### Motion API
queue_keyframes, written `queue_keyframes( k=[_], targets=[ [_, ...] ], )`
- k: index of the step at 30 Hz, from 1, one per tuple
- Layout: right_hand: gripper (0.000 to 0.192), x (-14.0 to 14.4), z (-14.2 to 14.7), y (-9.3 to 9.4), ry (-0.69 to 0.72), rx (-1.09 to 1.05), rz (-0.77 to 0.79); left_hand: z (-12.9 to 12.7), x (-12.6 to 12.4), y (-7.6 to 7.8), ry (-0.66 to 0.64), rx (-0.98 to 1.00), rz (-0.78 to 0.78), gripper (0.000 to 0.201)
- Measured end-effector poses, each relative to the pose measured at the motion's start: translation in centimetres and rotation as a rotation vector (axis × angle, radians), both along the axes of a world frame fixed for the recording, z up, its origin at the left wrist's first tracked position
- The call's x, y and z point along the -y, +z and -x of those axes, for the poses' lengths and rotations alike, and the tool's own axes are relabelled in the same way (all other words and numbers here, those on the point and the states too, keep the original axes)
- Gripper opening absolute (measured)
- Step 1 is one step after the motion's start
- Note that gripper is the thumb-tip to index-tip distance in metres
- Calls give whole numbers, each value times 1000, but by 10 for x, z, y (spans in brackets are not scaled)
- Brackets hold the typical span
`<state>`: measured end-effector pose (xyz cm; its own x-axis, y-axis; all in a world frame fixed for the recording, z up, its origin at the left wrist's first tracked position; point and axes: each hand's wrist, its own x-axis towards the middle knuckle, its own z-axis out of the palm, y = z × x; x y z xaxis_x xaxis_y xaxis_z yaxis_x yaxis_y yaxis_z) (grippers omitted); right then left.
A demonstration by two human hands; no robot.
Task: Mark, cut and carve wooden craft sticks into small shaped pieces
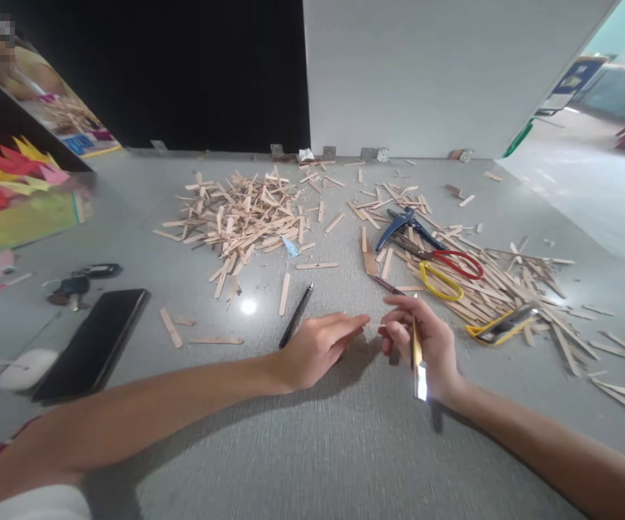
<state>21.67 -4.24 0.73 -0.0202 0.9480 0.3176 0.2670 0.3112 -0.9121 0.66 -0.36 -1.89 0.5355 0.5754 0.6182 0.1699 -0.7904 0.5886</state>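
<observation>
My left hand (320,347) is closed in a pinch, its fingertips on one end of a thin pale wooden stick (376,325) seen edge-on. The other end of the stick meets the fingers of my right hand (424,343). A slim gold-coloured tool (416,343) with a bright, shiny lower end runs through the right hand's grip; glare hides its exact kind. Just beyond the left hand lies a black pen (296,315). Past the right hand are scissors (442,271) with one red and one yellow handle loop, and a yellow-edged utility knife (504,323).
A heap of short wooden sticks (247,217) lies at the back, with longer strips (486,285) at right under blue-handled pliers (407,227). A phone (93,343) and keys (71,287) are at left. A black and white upright panel (399,79) bounds the table's far edge.
</observation>
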Motion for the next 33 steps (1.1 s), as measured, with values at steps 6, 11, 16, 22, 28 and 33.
queue_keyframes(
  k=[6, 11, 16, 22, 28, 33],
  targets=[
    [14, 1, 1, 3, -18, 24, -57, -2, 1, 6, 36, 53, -19, 24],
    [11, 2, 2, 7, -14, 96, -106, -4, 1, 9, 42, 45, -47, 19],
    [13, 1, 1, 7, -1, 108, -145, -4, 1, 12, 53, 43, -21, 15],
    [13, 0, 1, 7, 28, 134, -176, -1, 2, 14, -50, 28, 136, 21],
    [12, 1, -1, 3, 9, 112, -149, 0, -1, 23, -260, -122, 630, 39],
    [32, 1, 0, -6, -122, -155, -192, -3, -5, 24, -275, -15, 907, 36]
  ],
)
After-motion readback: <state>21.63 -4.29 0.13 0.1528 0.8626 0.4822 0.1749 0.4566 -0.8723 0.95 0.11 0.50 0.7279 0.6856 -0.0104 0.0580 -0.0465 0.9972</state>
